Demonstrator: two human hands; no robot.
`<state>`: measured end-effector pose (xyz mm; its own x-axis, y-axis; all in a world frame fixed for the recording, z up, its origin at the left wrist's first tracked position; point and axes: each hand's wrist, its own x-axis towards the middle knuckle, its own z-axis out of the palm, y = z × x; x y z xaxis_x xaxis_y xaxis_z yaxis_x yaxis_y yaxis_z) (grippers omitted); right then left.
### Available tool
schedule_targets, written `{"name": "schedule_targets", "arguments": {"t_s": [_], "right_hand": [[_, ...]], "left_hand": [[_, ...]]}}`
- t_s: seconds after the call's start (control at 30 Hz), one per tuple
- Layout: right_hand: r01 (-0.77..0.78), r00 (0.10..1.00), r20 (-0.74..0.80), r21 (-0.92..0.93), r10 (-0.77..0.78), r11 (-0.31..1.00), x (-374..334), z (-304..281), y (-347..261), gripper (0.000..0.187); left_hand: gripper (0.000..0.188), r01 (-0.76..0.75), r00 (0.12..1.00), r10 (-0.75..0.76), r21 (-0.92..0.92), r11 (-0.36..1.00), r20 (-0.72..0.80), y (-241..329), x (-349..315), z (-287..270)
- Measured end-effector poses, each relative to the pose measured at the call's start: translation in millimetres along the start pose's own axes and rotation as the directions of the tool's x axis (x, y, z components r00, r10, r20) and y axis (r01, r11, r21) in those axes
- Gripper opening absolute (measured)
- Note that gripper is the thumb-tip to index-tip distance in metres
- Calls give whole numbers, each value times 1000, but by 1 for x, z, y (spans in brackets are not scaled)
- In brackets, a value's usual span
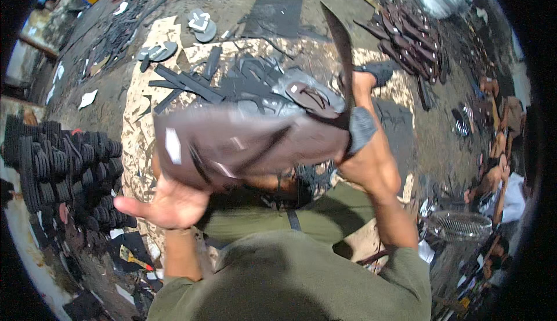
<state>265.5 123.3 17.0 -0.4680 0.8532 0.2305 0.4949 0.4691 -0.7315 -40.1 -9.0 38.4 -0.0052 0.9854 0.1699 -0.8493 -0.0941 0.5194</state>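
A large brown flip-flop (261, 150), blurred and close up, stretches across the middle of the view, with a white label near its left end and dark straps. My right hand (371, 167) is closed on its right end. A thin, curved dark brown piece (343, 45) rises from that same hand; whether it is a second flip-flop edge-on, I cannot tell. My left hand (177, 202) is under the left end, palm up and thumb stretched aside, its fingers hidden behind the flip-flop. Past it, another brown flip-flop (313, 96) lies on clear plastic (284, 86).
Black strips (188, 83) lie on a cut-up pale sheet (139, 98). Grey flip-flops (203, 28) stand beyond. Black ridged pieces (72, 170) are stacked at left. Brown footwear (409, 42) is heaped far right. A fan guard (458, 225) and other people's limbs (499, 147) show at right.
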Motion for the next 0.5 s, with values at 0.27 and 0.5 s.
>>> {"name": "schedule_targets", "arguments": {"t_s": [0.27, 0.5], "right_hand": [[-101, 990, -104, -22, 98, 995, -72, 107, -2, 43], [-267, 962, 177, 433, 209, 861, -26, 87, -24, 36]], "left_hand": [[51, -7, 797, 122, 194, 981, -591, -110, 30, -25], [49, 176, 752, 68, 299, 938, -655, -128, -14, -36]]}}
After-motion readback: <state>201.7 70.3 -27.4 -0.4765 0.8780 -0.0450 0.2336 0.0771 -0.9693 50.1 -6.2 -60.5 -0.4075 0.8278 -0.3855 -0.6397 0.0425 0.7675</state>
